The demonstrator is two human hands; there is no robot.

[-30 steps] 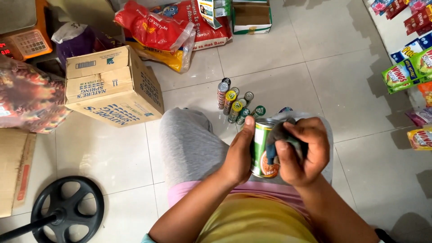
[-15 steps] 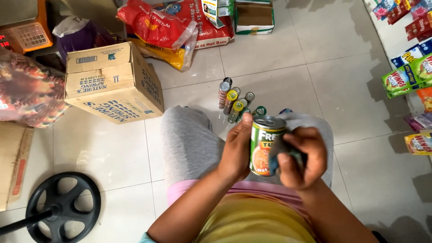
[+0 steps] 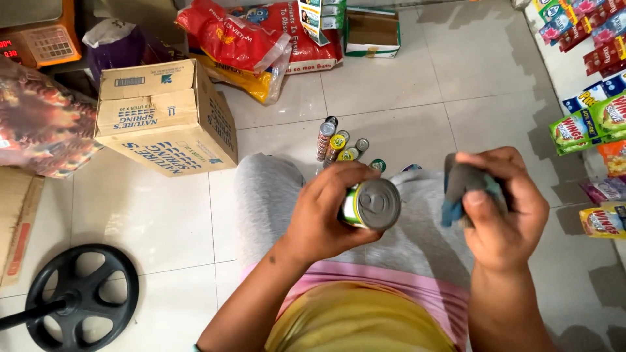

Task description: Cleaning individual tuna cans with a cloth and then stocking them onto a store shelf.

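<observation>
My left hand (image 3: 324,212) grips a green-labelled tin can (image 3: 370,205), tipped so its grey lid faces the camera. My right hand (image 3: 501,210) is apart from the can, to its right, closed around a bunched grey and blue cloth (image 3: 462,188). Both hands hover over my lap in grey trousers (image 3: 267,195). Beyond my knees, several small cans (image 3: 339,145) stand together on the white tiled floor.
A cardboard box (image 3: 160,117) sits at the left, with red and yellow bags (image 3: 241,42) behind it. A black round stand base (image 3: 81,296) lies at the lower left. Snack packets (image 3: 590,127) line the right edge. An orange scale (image 3: 42,42) is top left.
The can was upright with my right hand rubbing the cloth on it. Now my left hand has tipped the can lid-up and my right hand has pulled away with the cloth.
</observation>
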